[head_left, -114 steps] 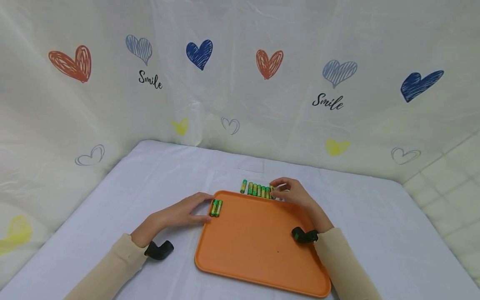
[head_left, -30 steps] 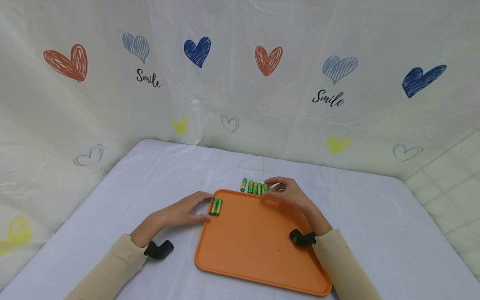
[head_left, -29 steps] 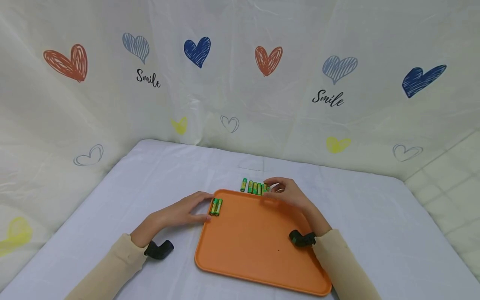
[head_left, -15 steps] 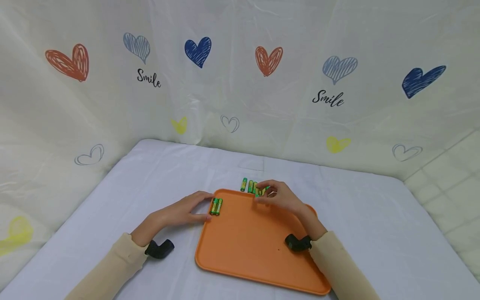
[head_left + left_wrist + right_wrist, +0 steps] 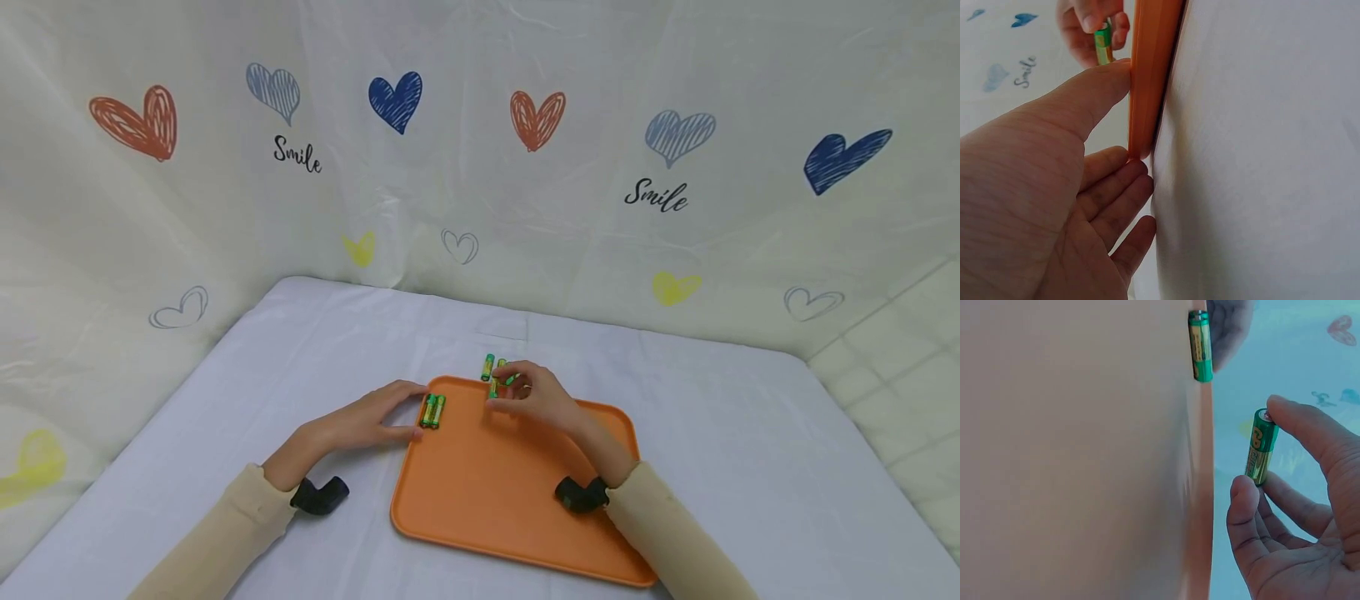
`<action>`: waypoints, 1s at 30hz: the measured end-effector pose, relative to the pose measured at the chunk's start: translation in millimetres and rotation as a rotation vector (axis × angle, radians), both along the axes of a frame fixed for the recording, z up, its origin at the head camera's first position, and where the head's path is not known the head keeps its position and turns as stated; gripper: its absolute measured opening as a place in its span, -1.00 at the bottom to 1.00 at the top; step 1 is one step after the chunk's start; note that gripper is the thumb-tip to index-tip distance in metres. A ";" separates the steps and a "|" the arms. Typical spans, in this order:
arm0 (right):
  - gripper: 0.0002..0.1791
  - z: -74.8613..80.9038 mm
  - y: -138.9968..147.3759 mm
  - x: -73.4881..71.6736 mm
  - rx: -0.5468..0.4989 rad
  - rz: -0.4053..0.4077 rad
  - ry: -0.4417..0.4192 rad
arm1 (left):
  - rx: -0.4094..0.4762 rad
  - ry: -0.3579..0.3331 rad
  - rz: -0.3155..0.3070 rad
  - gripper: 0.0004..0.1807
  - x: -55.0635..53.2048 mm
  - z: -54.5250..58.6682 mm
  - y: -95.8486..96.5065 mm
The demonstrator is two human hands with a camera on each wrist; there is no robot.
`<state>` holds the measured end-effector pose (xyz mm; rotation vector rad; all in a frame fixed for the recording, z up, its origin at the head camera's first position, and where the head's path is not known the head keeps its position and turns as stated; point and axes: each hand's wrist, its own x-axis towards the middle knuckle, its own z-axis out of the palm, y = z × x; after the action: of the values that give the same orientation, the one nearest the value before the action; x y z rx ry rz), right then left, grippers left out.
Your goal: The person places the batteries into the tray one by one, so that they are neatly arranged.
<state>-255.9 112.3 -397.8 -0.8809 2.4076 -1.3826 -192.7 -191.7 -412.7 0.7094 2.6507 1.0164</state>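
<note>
My right hand (image 5: 546, 404) pinches a green-and-gold battery (image 5: 1262, 447) endwise between thumb and fingertip. It is over the far rim of the orange tray (image 5: 480, 492), left of the tray's middle. Two similar batteries (image 5: 438, 412) lie side by side in the tray's far left corner. My left hand (image 5: 358, 427) is beside that corner, thumb and fingers spread and reaching the tray's edge; the left wrist view shows its thumb (image 5: 1107, 84) at the rim. Beyond the far rim lies a loose battery (image 5: 487, 367), with more batteries (image 5: 502, 364) partly hidden behind my right hand.
The tray rests on a white-covered table (image 5: 720, 433). A pale curtain (image 5: 480, 183) printed with hearts and "Smile" hangs behind and to the sides. Black wrist-worn cameras stick out under the left wrist (image 5: 321, 498) and the right wrist (image 5: 581, 496), the latter over the tray.
My right hand has moved left from the right end of the battery row and now carries one battery toward the tray's left side. My left hand has stayed put.
</note>
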 end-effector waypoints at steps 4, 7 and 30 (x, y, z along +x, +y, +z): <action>-0.50 0.5 -7.7 4.1 0.012 0.027 0.007 | 0.000 -0.002 0.001 -0.22 -0.6 -0.7 -0.1; -0.49 -0.2 -13.0 6.2 0.026 0.048 0.014 | 0.003 -0.004 0.002 -0.22 -1.1 -1.3 -0.1; -0.53 -7.4 -54.3 12.0 0.076 0.114 -0.007 | 0.009 0.005 -0.011 -0.24 -1.1 -0.6 -1.2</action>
<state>-244.0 57.9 -405.2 -0.9754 2.3483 -1.2422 -193.8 -192.9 -413.2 0.7279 2.6450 1.0250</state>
